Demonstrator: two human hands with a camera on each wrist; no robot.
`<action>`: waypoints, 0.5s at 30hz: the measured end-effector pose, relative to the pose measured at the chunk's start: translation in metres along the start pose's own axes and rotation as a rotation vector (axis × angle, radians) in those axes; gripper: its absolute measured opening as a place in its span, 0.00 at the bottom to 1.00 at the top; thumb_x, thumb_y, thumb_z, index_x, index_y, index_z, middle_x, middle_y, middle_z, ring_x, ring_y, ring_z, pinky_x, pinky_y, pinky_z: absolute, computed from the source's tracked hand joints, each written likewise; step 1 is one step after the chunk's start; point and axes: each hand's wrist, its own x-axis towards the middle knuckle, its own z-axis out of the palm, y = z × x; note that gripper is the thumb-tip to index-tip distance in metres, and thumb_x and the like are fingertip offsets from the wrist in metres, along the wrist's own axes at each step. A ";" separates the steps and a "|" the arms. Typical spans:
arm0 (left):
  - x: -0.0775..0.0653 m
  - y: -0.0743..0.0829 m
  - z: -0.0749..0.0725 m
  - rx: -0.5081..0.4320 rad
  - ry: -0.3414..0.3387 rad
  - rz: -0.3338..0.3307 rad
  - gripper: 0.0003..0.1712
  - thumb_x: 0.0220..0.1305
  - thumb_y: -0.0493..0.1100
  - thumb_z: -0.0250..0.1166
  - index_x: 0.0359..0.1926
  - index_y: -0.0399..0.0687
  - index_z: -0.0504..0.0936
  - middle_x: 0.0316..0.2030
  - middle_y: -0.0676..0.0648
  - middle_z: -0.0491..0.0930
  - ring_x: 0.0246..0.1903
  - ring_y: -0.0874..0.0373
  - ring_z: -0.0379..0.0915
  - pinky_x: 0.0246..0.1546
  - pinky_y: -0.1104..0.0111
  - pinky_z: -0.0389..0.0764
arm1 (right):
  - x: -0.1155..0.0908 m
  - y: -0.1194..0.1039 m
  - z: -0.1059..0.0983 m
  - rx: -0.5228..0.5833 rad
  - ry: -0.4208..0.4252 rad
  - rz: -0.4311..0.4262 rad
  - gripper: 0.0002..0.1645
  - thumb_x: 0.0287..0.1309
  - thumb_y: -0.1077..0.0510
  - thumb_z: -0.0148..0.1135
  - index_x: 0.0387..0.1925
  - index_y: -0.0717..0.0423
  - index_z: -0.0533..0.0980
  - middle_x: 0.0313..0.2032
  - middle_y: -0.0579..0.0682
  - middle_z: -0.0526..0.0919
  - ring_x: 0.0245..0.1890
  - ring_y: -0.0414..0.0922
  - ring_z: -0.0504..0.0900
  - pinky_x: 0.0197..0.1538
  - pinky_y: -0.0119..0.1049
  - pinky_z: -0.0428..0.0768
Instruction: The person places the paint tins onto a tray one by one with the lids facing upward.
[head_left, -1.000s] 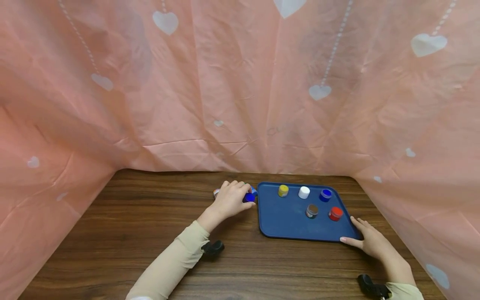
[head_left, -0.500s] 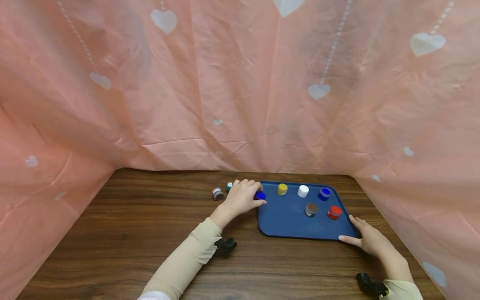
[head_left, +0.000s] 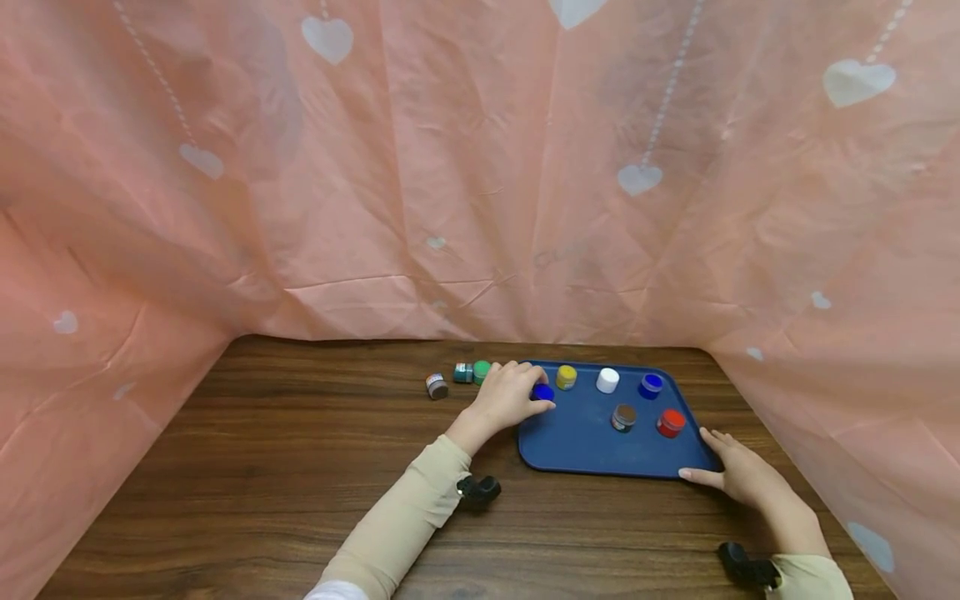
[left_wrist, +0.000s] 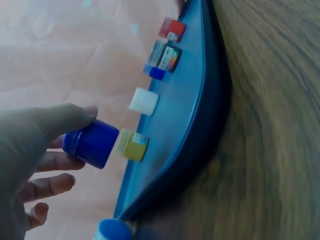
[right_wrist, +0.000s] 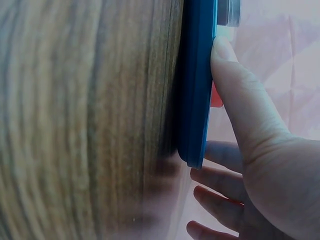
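My left hand (head_left: 504,402) pinches a small dark blue paint jar (head_left: 543,392) between thumb and fingers, above the left part of the navy tray (head_left: 585,454). In the left wrist view the held jar (left_wrist: 95,144) is tilted, clear of the tray floor. On the tray stand a yellow jar (head_left: 566,377), a white jar (head_left: 607,381), another blue jar (head_left: 651,385), a brown jar (head_left: 623,417) and a red jar (head_left: 671,422). My right hand (head_left: 750,477) rests at the tray's front right corner, its thumb (right_wrist: 237,82) against the rim and its fingers spread along the side.
Left of the tray, on the wooden table (head_left: 247,483), are a greyish-brown jar (head_left: 437,387), a teal jar (head_left: 463,372) and a green jar (head_left: 482,372). A lighter blue jar (left_wrist: 114,230) sits by the tray corner. A pink curtain (head_left: 465,167) hangs behind.
My left hand has carried the blue jar rightward from the table beside the tray to over its left part, uncovering the jars behind. The right hand has stayed at the tray corner.
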 end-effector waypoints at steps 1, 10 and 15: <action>0.001 0.002 0.002 -0.004 0.000 -0.001 0.22 0.56 0.64 0.68 0.46 0.60 0.81 0.42 0.58 0.83 0.41 0.59 0.77 0.39 0.66 0.68 | 0.000 0.000 0.000 0.000 0.001 -0.003 0.60 0.53 0.31 0.64 0.66 0.76 0.60 0.62 0.84 0.59 0.61 0.80 0.59 0.56 0.71 0.64; 0.013 0.019 0.021 -0.051 0.019 0.008 0.23 0.55 0.64 0.68 0.47 0.61 0.81 0.42 0.60 0.84 0.43 0.60 0.78 0.38 0.67 0.70 | -0.002 0.002 0.001 0.007 -0.031 0.012 0.63 0.51 0.28 0.62 0.66 0.76 0.59 0.63 0.84 0.58 0.62 0.80 0.57 0.57 0.72 0.63; 0.015 0.027 0.029 -0.080 0.005 0.000 0.22 0.55 0.64 0.68 0.46 0.61 0.82 0.42 0.60 0.84 0.43 0.61 0.80 0.39 0.68 0.71 | -0.002 0.001 0.002 0.009 -0.038 0.014 0.63 0.51 0.27 0.62 0.67 0.76 0.59 0.63 0.84 0.58 0.62 0.80 0.57 0.57 0.72 0.63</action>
